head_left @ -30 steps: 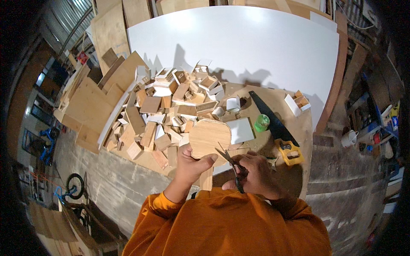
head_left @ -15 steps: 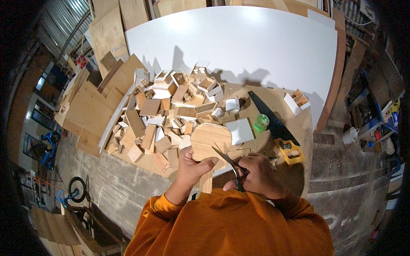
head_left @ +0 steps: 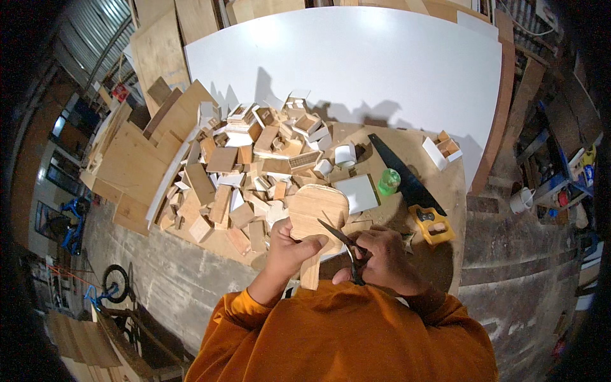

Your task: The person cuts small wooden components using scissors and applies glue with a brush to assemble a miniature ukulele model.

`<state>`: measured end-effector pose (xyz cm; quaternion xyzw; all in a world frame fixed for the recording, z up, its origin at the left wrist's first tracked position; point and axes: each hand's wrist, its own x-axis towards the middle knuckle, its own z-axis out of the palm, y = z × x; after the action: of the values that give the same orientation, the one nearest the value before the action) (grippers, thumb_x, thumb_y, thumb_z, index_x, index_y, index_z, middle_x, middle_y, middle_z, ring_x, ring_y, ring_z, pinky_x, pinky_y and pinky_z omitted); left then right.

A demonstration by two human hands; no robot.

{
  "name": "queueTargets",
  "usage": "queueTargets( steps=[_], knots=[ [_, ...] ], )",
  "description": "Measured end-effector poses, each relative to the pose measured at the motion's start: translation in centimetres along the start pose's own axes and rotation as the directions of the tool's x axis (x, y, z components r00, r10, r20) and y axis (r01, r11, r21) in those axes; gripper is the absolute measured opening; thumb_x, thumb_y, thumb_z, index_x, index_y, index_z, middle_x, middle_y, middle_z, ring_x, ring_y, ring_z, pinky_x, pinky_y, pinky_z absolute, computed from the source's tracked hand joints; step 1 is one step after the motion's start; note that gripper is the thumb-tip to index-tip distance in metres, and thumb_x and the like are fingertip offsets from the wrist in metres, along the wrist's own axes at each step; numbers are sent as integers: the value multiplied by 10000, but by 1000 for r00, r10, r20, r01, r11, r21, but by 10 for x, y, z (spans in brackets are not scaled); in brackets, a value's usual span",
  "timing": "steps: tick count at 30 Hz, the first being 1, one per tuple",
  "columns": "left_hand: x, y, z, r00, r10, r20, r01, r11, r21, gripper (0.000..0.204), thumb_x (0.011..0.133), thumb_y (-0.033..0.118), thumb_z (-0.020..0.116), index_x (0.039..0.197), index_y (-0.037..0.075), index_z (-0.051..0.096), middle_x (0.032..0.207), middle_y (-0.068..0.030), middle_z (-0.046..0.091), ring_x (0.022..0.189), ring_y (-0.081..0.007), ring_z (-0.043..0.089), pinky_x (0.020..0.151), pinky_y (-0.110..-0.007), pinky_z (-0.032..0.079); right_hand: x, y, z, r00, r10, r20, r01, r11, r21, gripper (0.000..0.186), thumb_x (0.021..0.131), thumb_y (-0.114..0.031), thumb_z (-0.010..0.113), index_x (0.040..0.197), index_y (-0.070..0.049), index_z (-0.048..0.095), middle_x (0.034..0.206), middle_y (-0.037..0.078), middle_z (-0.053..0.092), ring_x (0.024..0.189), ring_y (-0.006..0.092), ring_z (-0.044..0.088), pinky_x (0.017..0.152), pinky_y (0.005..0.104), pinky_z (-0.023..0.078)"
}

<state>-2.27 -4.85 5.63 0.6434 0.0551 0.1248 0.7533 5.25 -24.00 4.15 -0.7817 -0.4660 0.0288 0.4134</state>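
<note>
My left hand (head_left: 291,247) grips a light wooden paddle-shaped board (head_left: 318,209) near where its rounded head meets a short handle. The thumb lies across the front of the wood and the fingers go behind it. In my right hand (head_left: 385,260) are dark-handled scissors (head_left: 344,239), their blades pointing up and left over the lower right of the board. The blade tips appear close to the wood's face; whether they touch it I cannot tell. Both hands are close to my orange shirt, above the table's near edge.
A heap of wood offcuts and small boxes (head_left: 254,159) covers the table's left and middle. On the right lie a handsaw with a yellow handle (head_left: 434,224), a green bottle (head_left: 389,182) and a white-sided box (head_left: 442,151). A large white panel (head_left: 356,63) stands behind.
The board has shifted slightly to the right and tilted a little in my left hand. My right hand and the scissors stay in nearly the same place.
</note>
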Motion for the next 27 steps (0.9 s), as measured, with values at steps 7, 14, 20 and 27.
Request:
queueTargets(
  steps=[7,14,20,27],
  knots=[
    [5,0,2,989,-146,4,140,941,-307,334,720,-92,620,1037,14,625,956,-47,669,844,-115,628,778,-250,496,6,4,5,980,-160,-115,176,974,142,705,583,-640,744,912,-36,589,681,44,565,687,245,578,646,376,449],
    [6,-8,-4,994,-104,-43,84,942,-323,353,715,-107,623,1044,21,624,965,-48,667,840,-115,628,781,-253,499,-2,4,-8,995,-18,99,17,1000,3,714,542,-663,748,897,-63,593,625,6,489,604,205,513,608,340,429],
    [5,-7,-2,997,-65,-41,59,988,-141,310,730,-90,628,1023,12,633,950,-28,665,829,-79,603,769,-233,483,1,-5,-5,1000,-8,22,6,995,95,681,570,-651,746,864,-60,579,625,2,486,596,194,511,579,341,430],
    [4,-8,-4,999,-14,-38,13,1000,-10,277,724,-84,635,987,1,639,916,-15,664,810,-64,589,747,-218,474,-4,2,0,998,-52,-41,55,996,70,658,561,-637,760,782,-43,583,574,-8,455,521,195,501,524,326,411]
  ],
)
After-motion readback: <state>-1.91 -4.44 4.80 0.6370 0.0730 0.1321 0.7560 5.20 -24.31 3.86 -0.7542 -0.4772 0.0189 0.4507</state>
